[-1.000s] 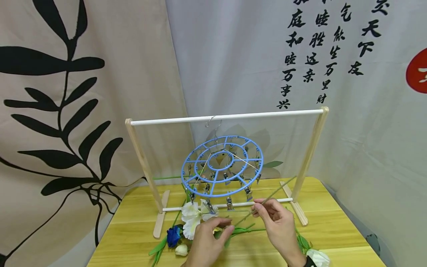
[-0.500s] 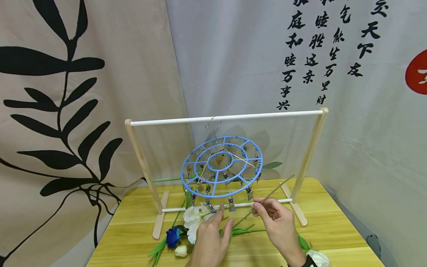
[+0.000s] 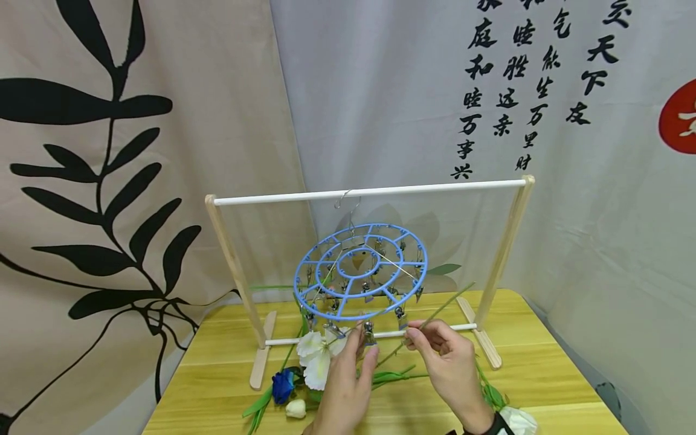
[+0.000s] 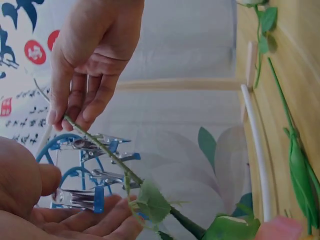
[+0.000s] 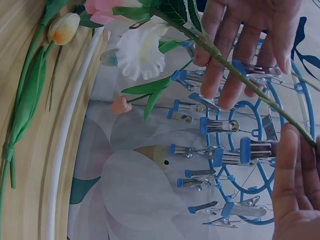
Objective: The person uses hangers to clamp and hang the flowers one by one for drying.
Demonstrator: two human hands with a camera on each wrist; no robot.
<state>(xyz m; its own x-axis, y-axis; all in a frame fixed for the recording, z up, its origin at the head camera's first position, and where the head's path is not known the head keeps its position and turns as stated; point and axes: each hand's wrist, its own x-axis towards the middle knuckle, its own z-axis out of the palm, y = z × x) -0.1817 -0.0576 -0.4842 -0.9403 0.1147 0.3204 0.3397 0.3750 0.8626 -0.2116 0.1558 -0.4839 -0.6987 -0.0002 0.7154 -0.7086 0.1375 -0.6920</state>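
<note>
My right hand (image 3: 448,362) pinches the thin green stem (image 4: 112,157) of a pink flower (image 5: 102,11) between thumb and fingers. The stem slants down leftward in the head view, and leaves sit near the bloom. My left hand (image 3: 344,383) is at a metal clip (image 4: 82,198) with blue tips, the thumb on one side and fairly straight fingers on the other. Whether they squeeze it I cannot tell. This clip hangs from a round blue clip hanger (image 3: 356,317). In the head view my left hand hides the pink bloom.
A white bar (image 3: 375,191) on a wooden stand holds the hanger. On the wooden table (image 3: 206,374) lie a blue rose (image 3: 283,386), a white bud (image 3: 296,408), white petals (image 3: 317,362) and green stems. A white flower (image 3: 519,420) lies beside my right wrist.
My left hand has left the stem and moved up to the hanging clip. My right hand still holds the stem and has shifted slightly left. The hanger has swung a little.
</note>
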